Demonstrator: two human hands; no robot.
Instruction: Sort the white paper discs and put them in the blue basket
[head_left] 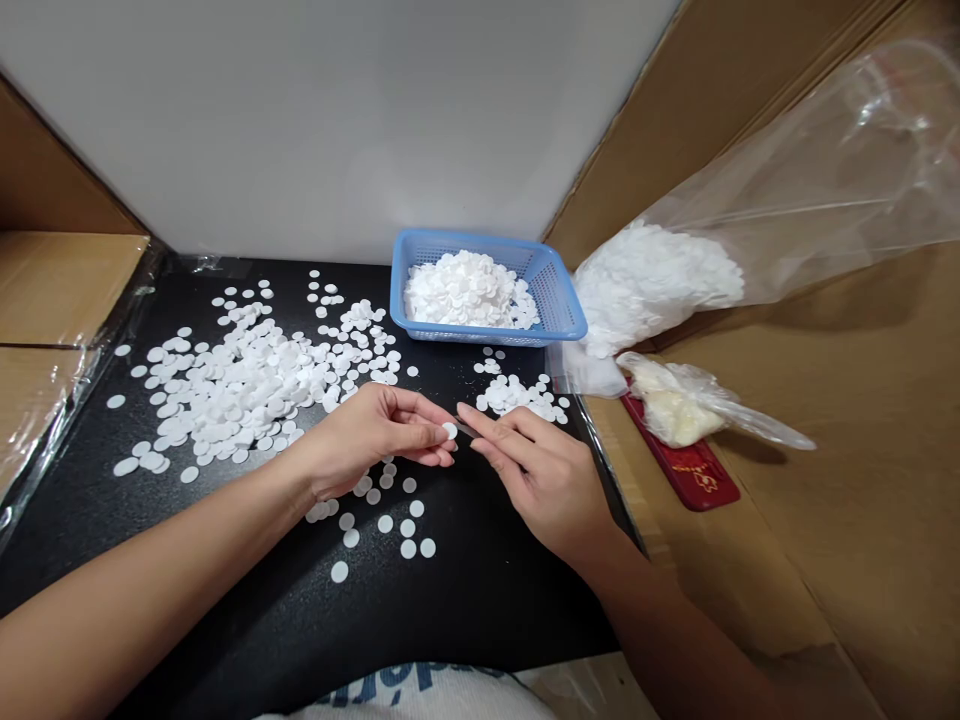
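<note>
My left hand pinches a small white disc between thumb and forefinger, above the black tabletop. Close by on the right, my right hand has its fingers closed on a thin greyish object whose tip points at the disc; its kind is too small to make out. A large heap of white discs spreads over the left of the tabletop. Just beyond my right hand lies a smaller pile of discs. Several single discs lie scattered nearer to me, below my left hand.
A blue plastic basket with many discs stands at the back. To its right, a clear bag of discs leans on cardboard. A knotted plastic bag with pale yellow contents rests on a red case.
</note>
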